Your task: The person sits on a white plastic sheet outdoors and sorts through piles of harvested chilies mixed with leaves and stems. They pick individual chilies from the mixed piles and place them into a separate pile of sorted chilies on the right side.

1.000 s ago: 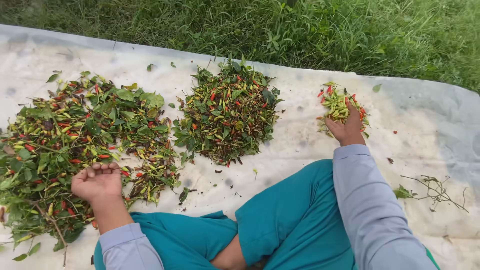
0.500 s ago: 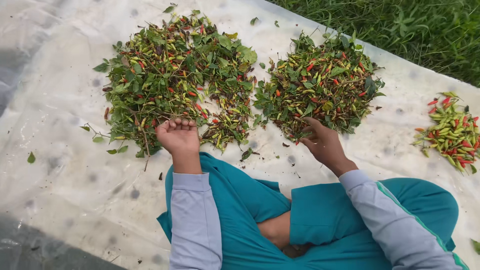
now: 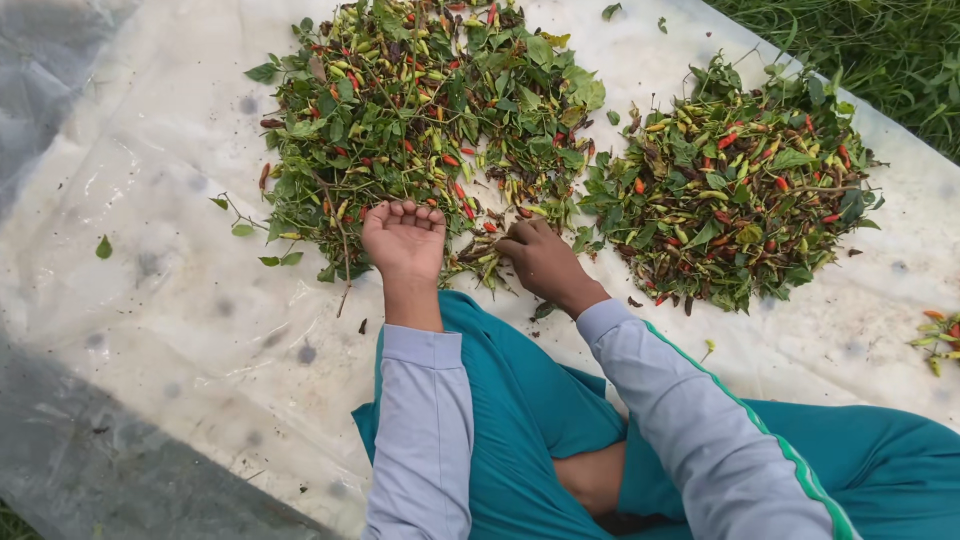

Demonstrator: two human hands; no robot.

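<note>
My left hand [image 3: 403, 240] rests palm up at the near edge of a large pile of leaves, stems and red and green chili peppers [image 3: 420, 110]. Its fingers are curled in and I see nothing in the palm. My right hand [image 3: 540, 262] lies just to the right of it. Its fingertips are pinched together among the chili peppers at the same pile's near edge. A second mixed pile [image 3: 735, 190] lies to the right of my right hand.
Everything lies on a pale plastic sheet [image 3: 150, 300] spread over grass [image 3: 880, 50]. A small heap of clean chili peppers [image 3: 940, 335] shows at the right edge. My crossed legs in teal trousers [image 3: 520, 420] fill the near middle.
My right hand has gone from the clean heap on the right, past the second pile, to the near edge of the large pile. The view swung left. My left hand stayed at the pile.
</note>
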